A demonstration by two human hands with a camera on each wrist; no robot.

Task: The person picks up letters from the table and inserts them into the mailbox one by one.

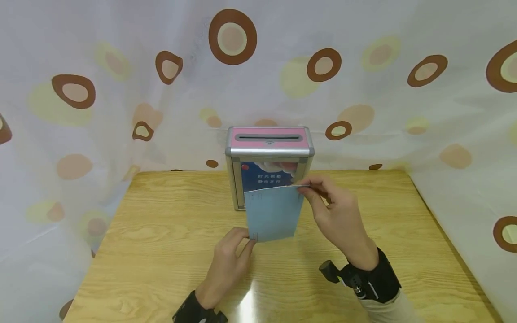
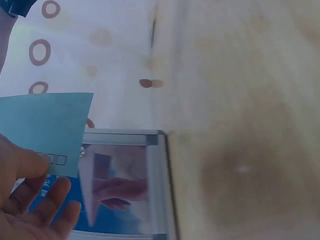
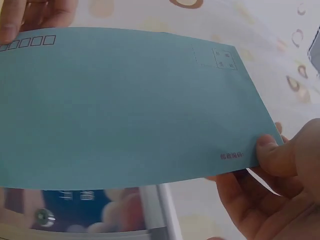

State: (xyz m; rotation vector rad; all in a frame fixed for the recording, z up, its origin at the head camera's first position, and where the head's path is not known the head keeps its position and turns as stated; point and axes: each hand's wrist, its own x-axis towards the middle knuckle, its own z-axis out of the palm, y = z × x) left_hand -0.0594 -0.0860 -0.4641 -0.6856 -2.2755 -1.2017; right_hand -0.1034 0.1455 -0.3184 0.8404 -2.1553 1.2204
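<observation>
A light blue envelope (image 1: 273, 213) is held up in front of a pink and silver letter box (image 1: 268, 152). At its lower left corner, my left hand (image 1: 230, 255) pinches it between thumb and fingers, beside the printed postcode squares. My right hand (image 1: 337, 215) pinches the upper right corner, its thumb (image 3: 270, 152) on the printed face in the right wrist view. The box stands upright, with a dark slot (image 1: 269, 137) in its pink top. Part of its blue picture front (image 1: 260, 177) is hidden behind the envelope.
The wooden table (image 1: 173, 237) extends to both sides of the box. A white curtain with brown ring patterns (image 1: 232, 38) hangs behind the table and along its sides. Black straps with cameras (image 1: 369, 278) are worn on both wrists.
</observation>
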